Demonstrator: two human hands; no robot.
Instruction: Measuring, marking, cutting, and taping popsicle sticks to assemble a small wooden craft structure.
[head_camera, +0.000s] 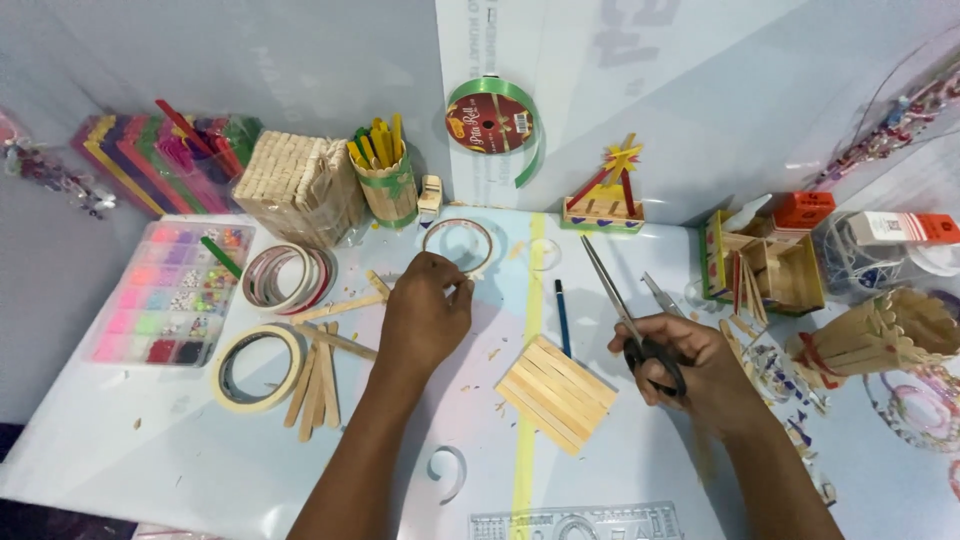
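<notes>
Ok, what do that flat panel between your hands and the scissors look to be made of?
The panel looks like pale, unpainted wooden craft sticks set side by side: parallel seams and a matte tan face show. The scissors in the right hand seem to have metal blades, grey and shiny, with dark handles, probably plastic.

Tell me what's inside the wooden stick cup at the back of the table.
The stick cup holds upright yellow and green craft sticks, their tops poking above the rim. Their lower ends and the cup's bottom are hidden by its wall.

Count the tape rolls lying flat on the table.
3: a beige roll front left, a pink-and-white stack behind it, possibly several rolls, and a clear roll by the left hand.
</notes>
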